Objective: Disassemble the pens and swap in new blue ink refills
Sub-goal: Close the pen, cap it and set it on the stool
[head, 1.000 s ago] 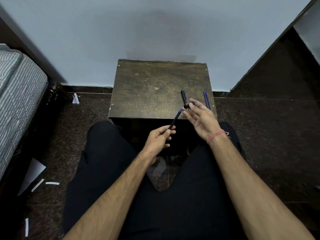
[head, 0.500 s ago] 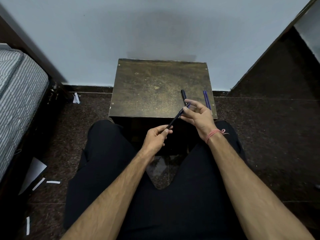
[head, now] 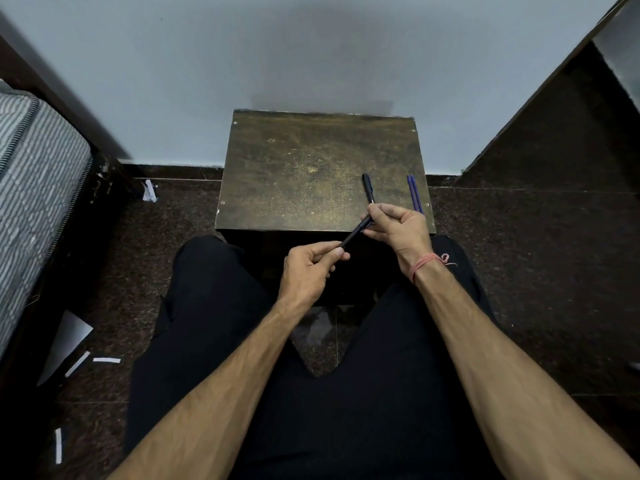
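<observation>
against a pale wall, the worn tabletop (head: 298,161) carries a capped pen (head: 367,184) and two blue refills (head: 415,192), while both hands, left (head: 306,277) and right (head: 401,226), pinch a light, stiff black pen barrel (head: 355,232) at opposite ends, likely slippery.

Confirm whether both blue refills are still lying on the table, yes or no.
Yes: the two blue refills lie side by side on the table near its right edge, just beyond the right hand, which does not hold them.

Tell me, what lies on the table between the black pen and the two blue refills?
Nothing: the head view shows bare table between the black pen and the two blue refills.
</observation>
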The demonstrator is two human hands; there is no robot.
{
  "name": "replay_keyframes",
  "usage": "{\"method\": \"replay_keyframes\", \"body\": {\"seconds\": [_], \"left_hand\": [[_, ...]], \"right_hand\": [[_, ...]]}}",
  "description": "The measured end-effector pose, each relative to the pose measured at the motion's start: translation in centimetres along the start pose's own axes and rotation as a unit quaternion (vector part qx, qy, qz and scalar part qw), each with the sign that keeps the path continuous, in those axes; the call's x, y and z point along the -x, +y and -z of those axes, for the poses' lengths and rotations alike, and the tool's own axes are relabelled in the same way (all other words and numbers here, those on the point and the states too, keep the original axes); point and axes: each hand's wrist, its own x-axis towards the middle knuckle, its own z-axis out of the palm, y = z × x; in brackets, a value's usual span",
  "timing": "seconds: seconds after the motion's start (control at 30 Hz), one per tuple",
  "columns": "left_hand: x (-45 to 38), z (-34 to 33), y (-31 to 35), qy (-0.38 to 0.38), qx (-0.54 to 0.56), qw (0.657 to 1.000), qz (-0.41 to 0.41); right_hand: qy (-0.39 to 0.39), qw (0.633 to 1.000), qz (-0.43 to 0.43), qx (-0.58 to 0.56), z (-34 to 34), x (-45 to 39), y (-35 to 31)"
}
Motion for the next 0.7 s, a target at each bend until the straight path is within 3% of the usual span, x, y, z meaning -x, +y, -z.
{"method": "replay_keyframes", "body": {"seconds": [0.13, 0.3, 0.37, 0.47, 0.63, 0.7], "left_hand": [[0.3, 0.3, 0.1, -0.015, 0.014, 1.0, 0.01], [-0.7, -0.5, 0.9, -0.057, 0.115, 0.99, 0.059], [-0.9, -0.5, 1.0, -0.059, 0.174, 0.979, 0.084], [-0.9, -0.2, 0.5, -0.023, 0.215, 0.97, 0.11], [-2.3, 0.2, 0.9, 0.082, 0.083, 0.991, 0.06], [-3.0, 0.4, 1.2, 0.121, 0.01, 0.992, 0.042]], "right_hand": [[-0.014, 1.0, 0.004, -0.003, 0.3, 0.3, 0.0], [0.03, 0.997, 0.068, 0.009, -0.8, -0.4, -0.1], [0.078, 0.982, 0.132, 0.111, -0.7, -0.6, 0.2], [0.134, 0.916, 0.219, 0.308, -0.1, -0.6, 0.7], [0.168, 0.854, 0.225, 0.438, -1.0, -1.1, 1.2], [0.183, 0.852, 0.205, 0.446, -1.2, -1.4, 1.4]]}}
